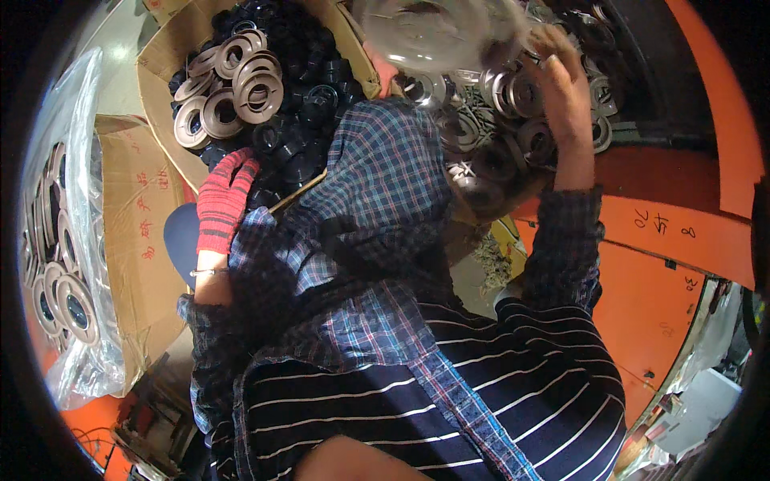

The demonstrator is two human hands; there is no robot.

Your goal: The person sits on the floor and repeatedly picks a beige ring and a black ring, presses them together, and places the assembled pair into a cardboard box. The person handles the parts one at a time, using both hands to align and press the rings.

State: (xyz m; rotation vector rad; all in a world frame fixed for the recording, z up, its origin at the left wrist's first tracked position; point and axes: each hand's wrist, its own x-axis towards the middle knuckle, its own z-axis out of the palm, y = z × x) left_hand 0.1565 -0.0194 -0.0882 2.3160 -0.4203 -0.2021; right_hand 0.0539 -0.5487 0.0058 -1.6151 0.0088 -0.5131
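My left hand, in a red knit glove with dark stripes, lies by the near rim of a cardboard box, fingers stretched over black plastic parts. Nothing shows in its grip. On those parts sits a loose heap of brown-grey rings. Up at the right, my bare right hand has bent fingers at the edge of a large clear round plastic piece, partly blurred and cut off by the frame. Below it lie more rings and small metal-looking parts.
A clear plastic bag of similar rings stands at the left, next to a brown cardboard flap. Orange cabinet panels line the right side. A dark blue rounded object sits beside my left wrist. Plaid cloth covers the middle.
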